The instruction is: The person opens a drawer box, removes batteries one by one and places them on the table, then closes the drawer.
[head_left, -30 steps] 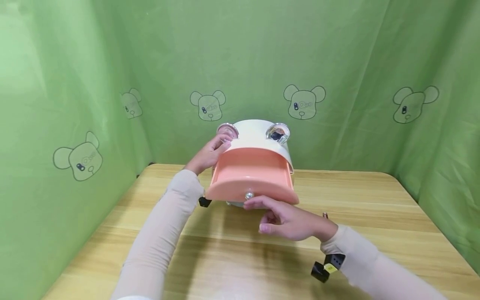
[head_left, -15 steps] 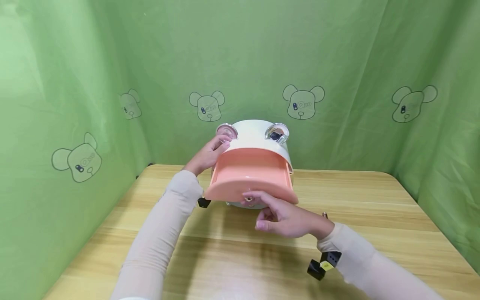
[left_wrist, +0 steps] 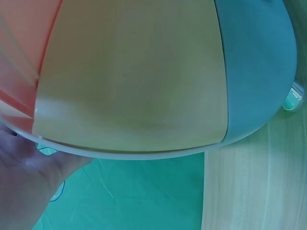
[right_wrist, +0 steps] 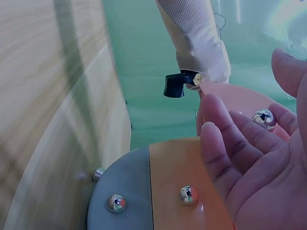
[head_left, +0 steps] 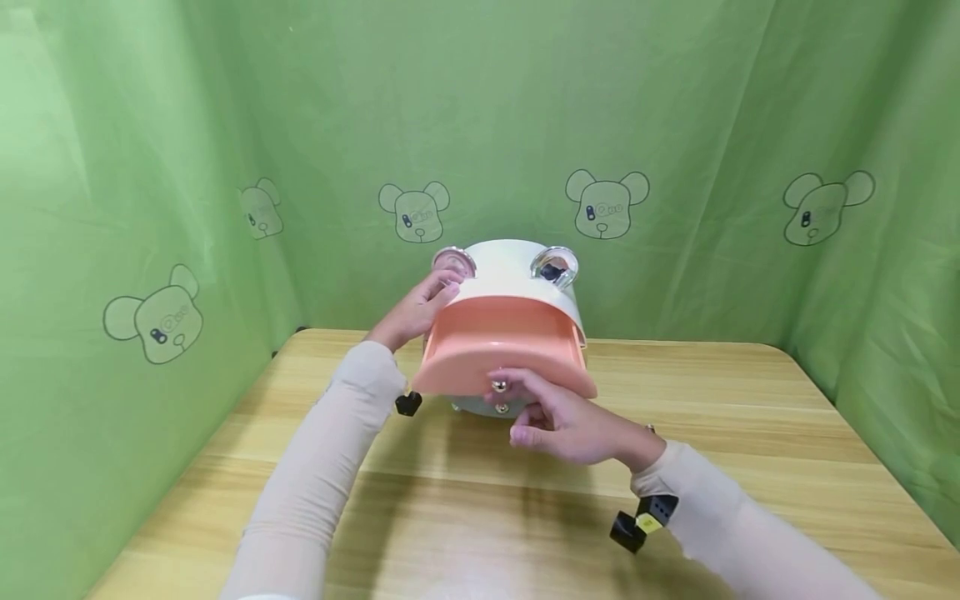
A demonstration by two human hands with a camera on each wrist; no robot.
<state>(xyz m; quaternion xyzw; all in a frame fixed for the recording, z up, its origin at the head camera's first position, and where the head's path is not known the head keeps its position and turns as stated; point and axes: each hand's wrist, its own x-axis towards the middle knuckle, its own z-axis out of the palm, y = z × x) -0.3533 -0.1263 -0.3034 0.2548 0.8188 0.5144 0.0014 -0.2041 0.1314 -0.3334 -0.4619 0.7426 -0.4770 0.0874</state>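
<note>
A small rounded drawer chest [head_left: 510, 262] with a white shell stands at the table's far side, silver rings on top like eyes. Its pink top drawer [head_left: 495, 367] is pulled out; the part of its inside that shows is bare. My left hand [head_left: 420, 308] rests on the shell's upper left side beside one ring, thumb toward the front. At the drawer front is my right hand [head_left: 573, 421]; its index finger reaches across beside the drawer's silver knob [right_wrist: 264, 119]. The other fingers bend loosely, and the thumb stands apart from the knob.
Below the pink drawer are a tan drawer [right_wrist: 177, 167] and a blue-grey drawer [right_wrist: 127, 175], each with a silver knob. They sit on a wooden table [head_left: 712, 400]. Green cloth [head_left: 495, 100] printed with bear heads hangs around the back and sides.
My right hand has risen slightly and moved forward against the drawer front. The pink drawer's front has shifted a little up and back. My left hand stays in place.
</note>
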